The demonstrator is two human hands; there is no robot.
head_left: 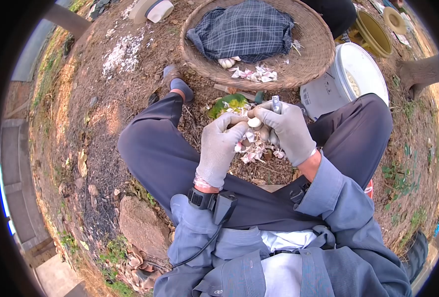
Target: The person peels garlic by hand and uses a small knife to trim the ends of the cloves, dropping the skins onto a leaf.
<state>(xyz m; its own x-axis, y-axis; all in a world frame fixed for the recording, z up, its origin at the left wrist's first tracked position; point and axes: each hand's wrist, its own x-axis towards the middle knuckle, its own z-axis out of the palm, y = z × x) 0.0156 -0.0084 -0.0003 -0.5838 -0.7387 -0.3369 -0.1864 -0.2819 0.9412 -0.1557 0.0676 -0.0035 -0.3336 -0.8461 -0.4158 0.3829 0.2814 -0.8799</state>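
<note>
A pale garlic clove (254, 122) sits between the fingertips of my two gloved hands, over the ground between my legs. My left hand (218, 147) is closed, thumb and forefinger pinched at the clove's left side. My right hand (290, 129) is closed too, its thumb on the clove. A small grey tool (276, 104) sticks up from the right hand's grip, its lower part hidden by the fingers. Below the hands lie pinkish-white garlic skins (253, 154). Just beyond them is a green and yellow leaf (228, 105).
A wicker basket (318, 57) ahead holds a dark checked cloth (244, 32), a garlic bulb (227, 62) and loose skins. To its right stand a white bucket (323, 89) with pale pieces inside and a yellow bucket (375, 34). A large stone (143, 225) lies left.
</note>
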